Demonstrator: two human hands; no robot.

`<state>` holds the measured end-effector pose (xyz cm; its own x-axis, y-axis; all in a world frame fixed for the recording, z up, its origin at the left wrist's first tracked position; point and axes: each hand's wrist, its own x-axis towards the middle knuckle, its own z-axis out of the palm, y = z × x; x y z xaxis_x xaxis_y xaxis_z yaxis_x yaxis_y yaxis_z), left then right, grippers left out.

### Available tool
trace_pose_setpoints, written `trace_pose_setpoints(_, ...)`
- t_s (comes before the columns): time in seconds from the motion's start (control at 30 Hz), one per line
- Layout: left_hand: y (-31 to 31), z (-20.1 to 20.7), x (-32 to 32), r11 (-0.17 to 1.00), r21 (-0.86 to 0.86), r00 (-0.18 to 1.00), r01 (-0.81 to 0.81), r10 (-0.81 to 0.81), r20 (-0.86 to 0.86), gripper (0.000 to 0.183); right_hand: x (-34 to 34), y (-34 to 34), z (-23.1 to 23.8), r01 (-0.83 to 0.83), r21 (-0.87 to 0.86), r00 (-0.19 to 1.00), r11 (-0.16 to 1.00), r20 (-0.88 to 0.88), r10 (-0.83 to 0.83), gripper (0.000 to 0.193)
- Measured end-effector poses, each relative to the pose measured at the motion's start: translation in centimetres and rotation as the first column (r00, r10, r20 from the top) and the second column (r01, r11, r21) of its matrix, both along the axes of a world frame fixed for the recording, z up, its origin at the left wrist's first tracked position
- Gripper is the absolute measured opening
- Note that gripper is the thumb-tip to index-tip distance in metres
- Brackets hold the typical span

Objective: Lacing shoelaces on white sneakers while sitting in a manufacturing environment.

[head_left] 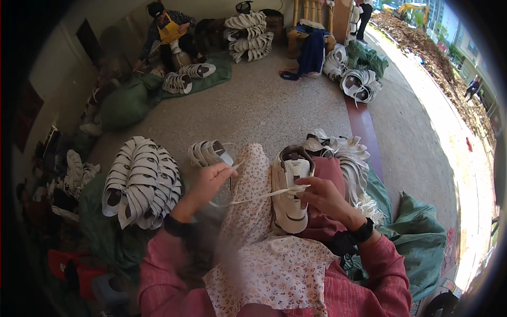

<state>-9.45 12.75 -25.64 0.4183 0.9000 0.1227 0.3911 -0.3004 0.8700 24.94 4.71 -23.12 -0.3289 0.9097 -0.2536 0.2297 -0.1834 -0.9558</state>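
Lace (248, 200), pale and narrow, is what I have strung between the two hands, bowing across the flowered cloth (285, 267) over the lap. The shoe (290, 208) rests there, right of centre, lacing side up, toe toward the body and dark-lined collar away. I have the right hand (327, 199) at its front, thumb and forefinger pinching the strand just below the tongue (296, 171). The left hand (206, 182) is raised well apart from the shoe, its fingertips drawn together on what looks like the free end; I cannot tell how firm that pinch is.

I read the step in hand as lacing the shoe, with this length being drawn out and managed. The holes are too small for me to count, so I cannot say how many remain.

To my judgement, the next move calls for a steady right pinch near the holes while the left takes up the slack evenly and guides the tip. A shoe upper (208, 153) lies just beyond the left hand, and a bunch of pale strands (369, 208) sits near the right wrist; I would keep the loop clear of both.
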Motion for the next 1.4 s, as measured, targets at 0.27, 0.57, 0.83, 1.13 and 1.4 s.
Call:
trace_pose_setpoints(0.27,-1.2,-0.1,8.9,0.948,0.235,0.961,0.215,-0.163,-0.223,0.018,-1.8,0.3,-0.9,-0.038,-0.094,0.997,0.995,-0.066,0.032,0.049)
trace_pose_setpoints(0.57,-1.3,-1.2,10.4,0.94,0.294,0.951,0.175,-0.084,-0.298,0.016,-1.5,0.2,-0.7,-0.026,-0.136,0.992,0.99,-0.127,0.009,0.05)
trace_pose_setpoints(0.83,-1.3,-1.1,11.1,0.956,0.263,0.957,0.129,-0.05,-0.286,0.018,-1.3,0.3,-0.9,-0.029,-0.128,0.988,0.991,-0.154,0.009,0.051)
trace_pose_setpoints(1.13,-2.5,-1.4,11.4,0.968,0.235,0.976,0.086,-0.035,-0.214,0.017,-1.7,-0.2,-1.2,-0.042,-0.149,0.971,0.988,-0.24,0.005,0.051)
trace_pose_setpoints(1.4,-1.9,-0.6,12.1,0.982,0.146,0.966,0.119,-0.081,-0.247,0.026,-0.8,-0.2,-1.9,0.023,-0.214,0.952,0.977,-0.294,-0.087,0.042)
